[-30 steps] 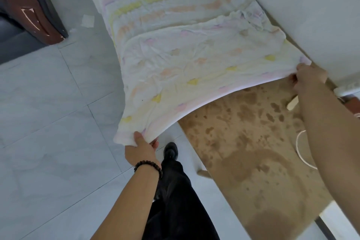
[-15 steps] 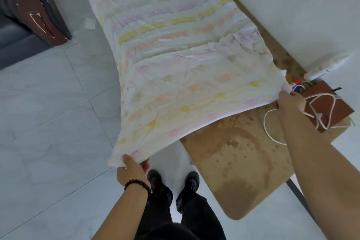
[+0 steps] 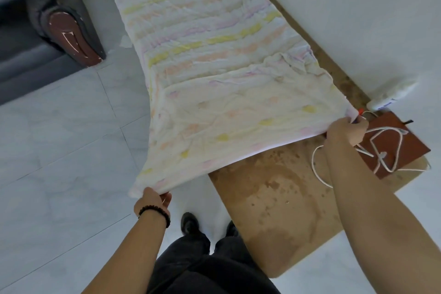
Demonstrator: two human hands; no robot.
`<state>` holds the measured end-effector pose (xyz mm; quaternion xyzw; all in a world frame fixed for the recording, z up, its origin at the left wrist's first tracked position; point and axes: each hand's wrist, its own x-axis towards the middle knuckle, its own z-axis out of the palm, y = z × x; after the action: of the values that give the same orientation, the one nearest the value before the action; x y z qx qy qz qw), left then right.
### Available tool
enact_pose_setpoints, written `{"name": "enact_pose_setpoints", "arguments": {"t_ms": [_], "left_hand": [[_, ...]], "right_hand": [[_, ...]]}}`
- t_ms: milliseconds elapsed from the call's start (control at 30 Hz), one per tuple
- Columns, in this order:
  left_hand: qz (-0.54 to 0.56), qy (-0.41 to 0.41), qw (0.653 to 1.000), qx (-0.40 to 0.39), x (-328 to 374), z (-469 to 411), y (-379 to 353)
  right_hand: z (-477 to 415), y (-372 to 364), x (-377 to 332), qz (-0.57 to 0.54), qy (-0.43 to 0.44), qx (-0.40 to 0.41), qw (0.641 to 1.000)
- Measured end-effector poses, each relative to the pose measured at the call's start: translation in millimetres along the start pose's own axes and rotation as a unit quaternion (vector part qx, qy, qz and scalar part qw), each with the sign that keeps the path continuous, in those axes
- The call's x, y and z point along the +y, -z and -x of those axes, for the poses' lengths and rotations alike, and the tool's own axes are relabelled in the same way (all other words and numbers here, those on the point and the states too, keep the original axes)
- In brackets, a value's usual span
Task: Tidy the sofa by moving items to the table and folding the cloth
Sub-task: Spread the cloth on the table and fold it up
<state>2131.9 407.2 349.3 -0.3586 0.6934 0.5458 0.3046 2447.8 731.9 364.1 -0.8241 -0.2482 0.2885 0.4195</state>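
Head view, the only one.

Cloth [image 3: 222, 93] is spread along the table [image 3: 274, 200], far part lying flat, near edge lifted off the surface. Left hand [image 3: 152, 201] pinches the near-left corner, which overhangs the table edge above the floor [image 3: 59, 150]. Right hand [image 3: 346, 131] is closed on the near-right corner, just beside the brown notebook [image 3: 393, 143].

Progress, my read: item-moving looks done or mostly done. Notebook, white cable [image 3: 381, 150], a white bottle-like thing [image 3: 391, 93] and a small red-tipped item [image 3: 360, 111], too small to identify, sit at the right side of the table. Only a corner of the sofa [image 3: 28, 59] shows at far left, so I can't confirm it's clear. Folding is mid-way: a layered band across the middle suggests one fold is in already; at least one more fold left, likely near edge carried to far edge.

Materials: cloth is thin, soft, heavily creased, cream with pastel yellow, pink and orange stripes; limp, will sag between the hands. Table is tan, blotchy, matte, rounded near corner. Floor is pale glossy marble-look tile. Sofa is dark grey fabric with a reddish-brown glossy arm cap [image 3: 71, 40]. Cable is loose and looped, partly under the right forearm: snag risk.
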Motion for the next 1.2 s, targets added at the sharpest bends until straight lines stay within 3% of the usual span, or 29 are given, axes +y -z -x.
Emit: {"name": "enact_pose_setpoints", "arguments": {"t_ms": [100, 167, 267, 333, 400, 467, 533, 600, 633, 700, 833, 867, 967, 1033, 1067, 1167, 1200], "left_hand": [[-0.08, 0.049, 0.996, -0.003, -18.1, -8.7, -9.3], [-0.192, 0.05, 0.98, 0.001, -19.5, -15.2, -23.0], [-0.369, -0.025, 0.929, 0.028, -11.5, -8.0, -64.4], [-0.447, -0.179, 0.876, 0.024, -7.2, 3.2, -102.0], [-0.49, -0.368, 0.789, -0.04, -6.8, 5.7, -142.4], [-0.543, -0.511, 0.658, -0.106, -0.3, 2.7, -186.9], [-0.599, -0.594, 0.517, -0.145, 12.4, -4.8, -235.0], [-0.655, -0.61, 0.419, -0.153, 25.9, -15.9, -278.7], [-0.68, -0.592, 0.405, -0.149, 30.4, -23.2, -295.6], [-0.701, -0.556, 0.427, -0.132, 31.2, -36.1, -312.9], [-0.676, -0.59, 0.434, -0.077, 19.9, -43.3, -310.2], [-0.674, -0.592, 0.436, -0.077, 20.4, -41.7, -310.2], [-0.669, -0.594, 0.44, -0.074, 22.8, -39.3, -312.0], [-0.669, -0.593, 0.441, -0.073, 21.9, -38.9, -311.8], [-0.669, -0.593, 0.442, -0.073, 21.3, -38.7, -312.0], [-0.671, -0.59, 0.442, -0.073, 22.3, -38.9, -313.5], [-0.672, -0.589, 0.443, -0.072, 22.7, -39.5, -313.5]], "right_hand": [[-9.5, -0.6, 6.8, 0.124, -0.032, -0.085, 0.988], [-11.9, -1.8, 5.5, 0.235, -0.015, -0.139, 0.962], [-7.8, -12.6, -1.7, 0.312, 0.114, -0.124, 0.935], [-8.3, -23.5, -4.4, 0.342, 0.22, -0.125, 0.905], [-13.6, -36.9, -6.7, 0.357, 0.298, -0.138, 0.874], [-23.4, -54.0, -10.9, 0.36, 0.353, -0.156, 0.849], [-34.1, -73.1, -17.4, 0.357, 0.397, -0.167, 0.829], [-48.2, -94.7, -29.0, 0.343, 0.402, -0.147, 0.836], [-57.2, -106.3, -36.0, 0.344, 0.387, -0.123, 0.847], [-77.0, -124.3, -46.1, 0.389, 0.345, -0.086, 0.85], [-116.9, -135.4, -53.4, 0.503, 0.312, -0.157, 0.79], [-126.6, -134.3, -56.9, 0.494, 0.303, -0.175, 0.796], [-156.6, -127.5, -73.4, 0.379, 0.25, -0.178, 0.873], [-168.0, -119.8, -79.9, 0.357, 0.241, -0.163, 0.887], [-171.7, -117.1, -79.8, 0.392, 0.259, -0.149, 0.87], [-167.2, -115.9, -64.6, 0.525, 0.361, -0.095, 0.765], [-160.2, -117.7, -58.5, 0.528, 0.387, -0.07, 0.753]]}}
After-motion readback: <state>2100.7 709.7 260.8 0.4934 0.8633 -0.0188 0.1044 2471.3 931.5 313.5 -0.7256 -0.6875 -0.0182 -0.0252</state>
